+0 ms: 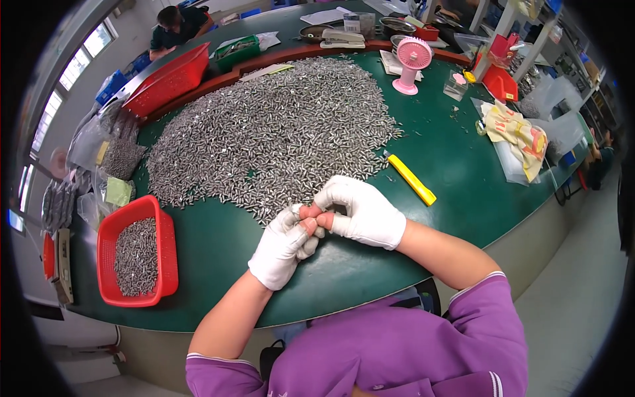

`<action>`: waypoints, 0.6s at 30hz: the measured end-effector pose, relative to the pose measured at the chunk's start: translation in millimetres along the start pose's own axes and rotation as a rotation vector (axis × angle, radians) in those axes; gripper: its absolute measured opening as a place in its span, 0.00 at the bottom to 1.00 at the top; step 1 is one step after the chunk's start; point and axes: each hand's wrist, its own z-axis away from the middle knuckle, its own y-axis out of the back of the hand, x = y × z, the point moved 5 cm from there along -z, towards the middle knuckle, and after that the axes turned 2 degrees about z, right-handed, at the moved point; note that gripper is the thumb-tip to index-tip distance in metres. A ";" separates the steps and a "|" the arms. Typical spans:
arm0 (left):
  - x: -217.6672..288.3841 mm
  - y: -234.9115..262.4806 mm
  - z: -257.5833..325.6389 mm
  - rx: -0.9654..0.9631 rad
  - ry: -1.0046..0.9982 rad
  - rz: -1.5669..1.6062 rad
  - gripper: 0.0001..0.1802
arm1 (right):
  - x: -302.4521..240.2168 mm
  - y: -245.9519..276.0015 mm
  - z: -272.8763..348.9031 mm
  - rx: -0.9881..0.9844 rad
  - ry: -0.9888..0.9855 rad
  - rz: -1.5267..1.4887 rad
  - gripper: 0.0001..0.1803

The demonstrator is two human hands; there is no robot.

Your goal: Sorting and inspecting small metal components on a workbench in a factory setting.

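My left hand [283, 246] and my right hand [360, 213] meet at the near edge of a wide heap of small silvery metal pins [278, 126]. Both wear white gloves that leave some fingertips bare. Thumb and forefinger of each hand are pinched together, tips touching the other hand's. Whatever they hold between them is too small or too hidden to make out. To the left stands a red plastic basket [170, 264] with more of the same metal pieces inside. A yellow utility knife [411, 178] lies to the right of the heap.
The green table [218, 258] curves around me. A pink fan [414, 63] stands at the back, near a small clear box [455, 86]. Another red basket [169, 79] leans at the far left. Bagged parts [122, 155] crowd the left edge; a yellow cloth [516, 135] lies right. A person [178, 30] sits across.
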 end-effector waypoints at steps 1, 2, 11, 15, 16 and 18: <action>0.5 -0.6 0.5 0.022 -0.011 -0.031 0.09 | 0.4 0.1 0.1 0.000 0.001 -0.001 0.09; 0.4 -1.5 0.8 0.024 -0.011 -0.032 0.09 | 1.4 0.0 0.1 -0.005 -0.006 0.006 0.09; -3.0 1.8 0.8 0.034 0.046 -0.111 0.13 | 9.2 4.4 -0.7 0.045 -0.029 0.040 0.09; -2.9 11.9 -1.5 0.051 -0.018 0.082 0.11 | 21.7 22.1 -6.6 0.204 0.050 0.373 0.06; -1.3 12.0 -2.1 0.041 -0.043 0.096 0.11 | 27.4 23.1 -6.9 0.220 0.071 0.482 0.06; 1.2 13.6 -4.2 0.022 -0.068 0.135 0.12 | 31.6 20.6 -6.6 0.219 0.118 0.514 0.06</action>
